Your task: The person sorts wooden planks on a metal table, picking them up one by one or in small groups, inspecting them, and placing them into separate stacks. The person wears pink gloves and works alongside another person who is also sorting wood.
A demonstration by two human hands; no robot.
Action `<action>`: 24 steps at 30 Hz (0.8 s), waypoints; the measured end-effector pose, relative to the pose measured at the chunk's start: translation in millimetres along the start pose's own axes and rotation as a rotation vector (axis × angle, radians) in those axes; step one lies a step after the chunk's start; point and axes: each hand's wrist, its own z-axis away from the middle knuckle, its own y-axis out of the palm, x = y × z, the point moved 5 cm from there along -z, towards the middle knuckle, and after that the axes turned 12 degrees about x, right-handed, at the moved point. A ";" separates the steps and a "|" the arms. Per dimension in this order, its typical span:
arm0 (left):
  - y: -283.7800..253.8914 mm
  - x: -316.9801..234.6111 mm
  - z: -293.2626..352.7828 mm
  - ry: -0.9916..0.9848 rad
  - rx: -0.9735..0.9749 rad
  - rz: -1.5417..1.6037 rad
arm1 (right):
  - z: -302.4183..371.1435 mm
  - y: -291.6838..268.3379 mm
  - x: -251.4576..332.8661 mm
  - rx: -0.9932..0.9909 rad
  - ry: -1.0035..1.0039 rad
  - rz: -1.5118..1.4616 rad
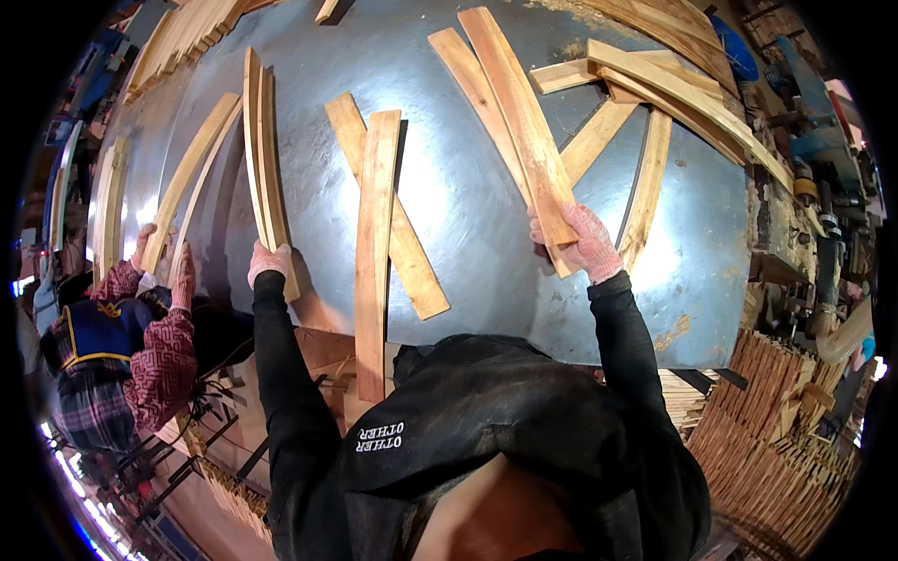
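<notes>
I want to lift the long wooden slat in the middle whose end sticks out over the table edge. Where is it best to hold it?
Take the long slat at its near end, which overhangs the metal table edge, coming from below. Fingers can likely wrap under it there; further up it lies across another slat.

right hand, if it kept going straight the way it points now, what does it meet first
The right hand points up along the wooden slat it holds, over the metal table; beyond that the way looks free, though depth is unclear.

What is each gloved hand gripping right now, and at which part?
The left hand grips the near end of a pair of long curved wooden slats. The right hand grips the near end of a flat reddish wooden slat.
</notes>
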 end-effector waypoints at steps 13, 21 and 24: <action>83.5 -83.8 58.0 0.353 0.350 0.994 | -138.8 218.1 -159.7 0.170 0.118 1.898; -29.7 -30.5 47.2 0.227 0.162 0.481 | -112.7 93.3 -47.7 -0.490 0.069 2.001; -75.8 -11.9 28.1 0.090 0.092 -0.068 | -70.7 26.6 -41.4 -0.638 0.430 2.099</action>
